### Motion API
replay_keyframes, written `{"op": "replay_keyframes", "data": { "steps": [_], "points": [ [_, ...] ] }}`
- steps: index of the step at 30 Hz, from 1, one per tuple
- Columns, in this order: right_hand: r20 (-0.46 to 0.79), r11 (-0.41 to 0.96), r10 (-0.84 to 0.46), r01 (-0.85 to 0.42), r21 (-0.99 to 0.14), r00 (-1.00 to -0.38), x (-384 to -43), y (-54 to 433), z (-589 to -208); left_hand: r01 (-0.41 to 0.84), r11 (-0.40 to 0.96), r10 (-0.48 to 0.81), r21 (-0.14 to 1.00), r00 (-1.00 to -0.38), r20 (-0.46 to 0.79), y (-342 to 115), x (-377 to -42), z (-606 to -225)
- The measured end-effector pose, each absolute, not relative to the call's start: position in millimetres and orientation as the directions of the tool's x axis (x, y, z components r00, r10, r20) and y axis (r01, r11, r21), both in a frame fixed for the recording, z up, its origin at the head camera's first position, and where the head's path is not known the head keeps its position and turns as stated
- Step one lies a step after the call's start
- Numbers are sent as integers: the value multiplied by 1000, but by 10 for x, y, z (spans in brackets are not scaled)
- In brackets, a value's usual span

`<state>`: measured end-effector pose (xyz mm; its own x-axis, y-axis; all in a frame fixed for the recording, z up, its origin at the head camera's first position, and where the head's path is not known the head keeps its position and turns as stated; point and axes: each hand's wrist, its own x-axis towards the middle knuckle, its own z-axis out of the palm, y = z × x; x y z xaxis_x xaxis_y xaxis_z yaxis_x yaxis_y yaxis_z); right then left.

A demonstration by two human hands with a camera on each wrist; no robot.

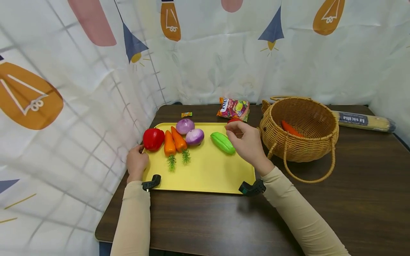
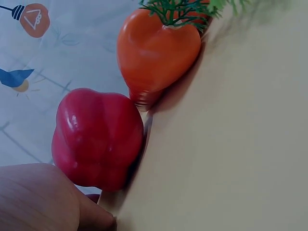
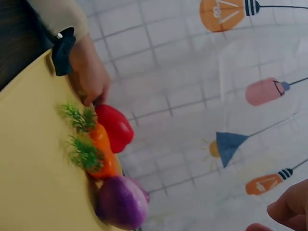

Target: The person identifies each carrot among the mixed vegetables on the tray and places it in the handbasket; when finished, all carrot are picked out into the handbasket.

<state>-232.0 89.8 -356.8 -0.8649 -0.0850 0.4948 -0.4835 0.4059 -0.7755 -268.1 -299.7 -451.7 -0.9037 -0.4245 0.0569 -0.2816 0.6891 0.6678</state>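
At the left rim of the yellow tray (image 1: 198, 174), my left hand (image 1: 137, 161) grips the edge, thumb on top, beside a red bell pepper (image 1: 153, 139). Two orange carrots (image 1: 169, 143) with green tops lie next to the pepper, then two purple onions (image 1: 194, 137). My right hand (image 1: 248, 144) hovers over the tray's right side, its thumb and finger apart in the right wrist view. Just beyond its fingers shows a red item (image 1: 235, 120), mostly hidden, kind unclear. A light green ridged vegetable (image 1: 222, 143) lies left of that hand.
Right of the tray stands a wicker basket (image 1: 298, 149) with an orange-red item (image 1: 291, 129) inside and its handle hanging forward. A spaghetti pack (image 1: 362, 120) lies behind it. Beyond the tray are a Fox candy bag (image 1: 235, 108) and a small wrapped candy (image 1: 187, 114).
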Motion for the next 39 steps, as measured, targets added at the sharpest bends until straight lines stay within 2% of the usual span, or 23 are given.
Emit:
{"op": "replay_keyframes", "data": {
  "steps": [13,20,30,39],
  "points": [
    [292,389,-214,-356,-850,-932,-2267,424,-3926,-288,687,-432,666,-900,56,-2945,-2709,-4490],
    [248,375,-277,-342,-862,-928,-2404,27,-3923,-298,695,-439,654,-897,57,-3001,-2703,-4452],
    [179,381,-305,-292,-877,-935,-2523,-338,-4057,-331,669,-449,665,-894,6,-3010,-2694,-4490],
    [125,437,-263,-234,-869,-957,-2573,-516,-4161,-309,671,-442,674,-897,28,-3009,-2689,-4518]
  ]
}}
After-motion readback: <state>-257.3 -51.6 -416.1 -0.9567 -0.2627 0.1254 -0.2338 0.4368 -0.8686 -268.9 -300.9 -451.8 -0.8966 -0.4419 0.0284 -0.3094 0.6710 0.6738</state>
